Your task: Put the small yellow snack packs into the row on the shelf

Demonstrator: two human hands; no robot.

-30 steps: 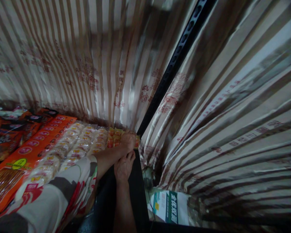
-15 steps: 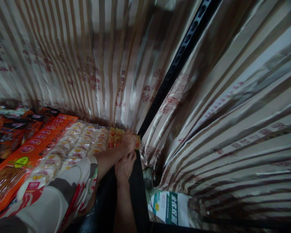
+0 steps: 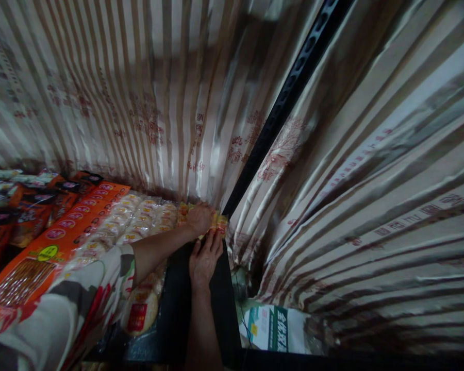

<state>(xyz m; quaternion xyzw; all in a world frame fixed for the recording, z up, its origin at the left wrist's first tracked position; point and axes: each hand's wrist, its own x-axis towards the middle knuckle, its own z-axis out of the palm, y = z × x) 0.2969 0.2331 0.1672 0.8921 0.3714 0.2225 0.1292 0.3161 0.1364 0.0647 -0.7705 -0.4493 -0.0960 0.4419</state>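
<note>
My left hand (image 3: 198, 218) reaches to the far corner of a dark shelf (image 3: 178, 304) and lies on small yellow snack packets (image 3: 221, 223) stacked there. My right hand (image 3: 204, 257) comes up from below, its fingertips touching the near edge of the same yellow packets. Both hands press on the stack; whether either one grips a packet is hidden. My left arm wears a white, grey and red patterned sleeve (image 3: 54, 314).
Rows of clear-wrapped pale round cakes (image 3: 139, 221) lie left of the yellow packets, then long orange packs (image 3: 58, 237) and dark red bags (image 3: 19, 206). A striped shiny curtain (image 3: 351, 170) hangs behind and right. A black slotted upright (image 3: 278, 108) rises from the corner. A green-white sack (image 3: 272, 327) sits below.
The view has shifted slightly, and both hands have moved a little farther toward the corner. My right hand's fingers now reach the yellow packets; my left hand has slid left on the stack.
</note>
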